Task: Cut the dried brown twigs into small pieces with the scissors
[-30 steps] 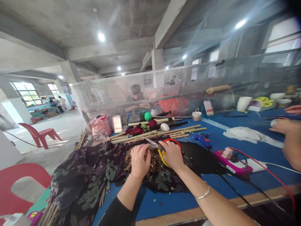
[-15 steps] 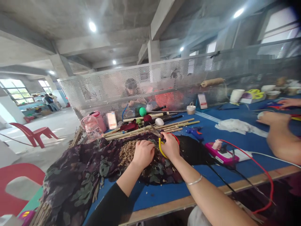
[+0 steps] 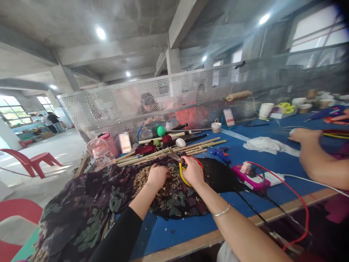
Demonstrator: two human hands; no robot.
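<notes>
My right hand (image 3: 193,171) is wrapped round a pair of scissors (image 3: 173,156) with a yellow and a red handle. Its metal blades are spread and point to the upper left. Down in a pile of brown dried plant cuttings (image 3: 141,179) is my left hand (image 3: 158,178), fingers bent and pressed together; whatever they pinch is hidden. Beneath the pile lies a dark floral cloth (image 3: 109,193), draped over the blue table (image 3: 160,236) and its left side. A black cloth (image 3: 218,174) lies right of the scissors.
Behind the pile lie bamboo sticks (image 3: 147,155), a green ball (image 3: 161,131) and a white ball (image 3: 180,142). To the right are a blue glue gun (image 3: 222,154), a pink power strip (image 3: 252,177) with cables and a co-worker's hand (image 3: 307,136). A perforated metal screen (image 3: 114,105) stands behind.
My left hand has shifted left, away from the scissors, and its fingers reach into the cuttings. The scissors stay in my right hand, their blades now more widely spread. The view has turned slightly right.
</notes>
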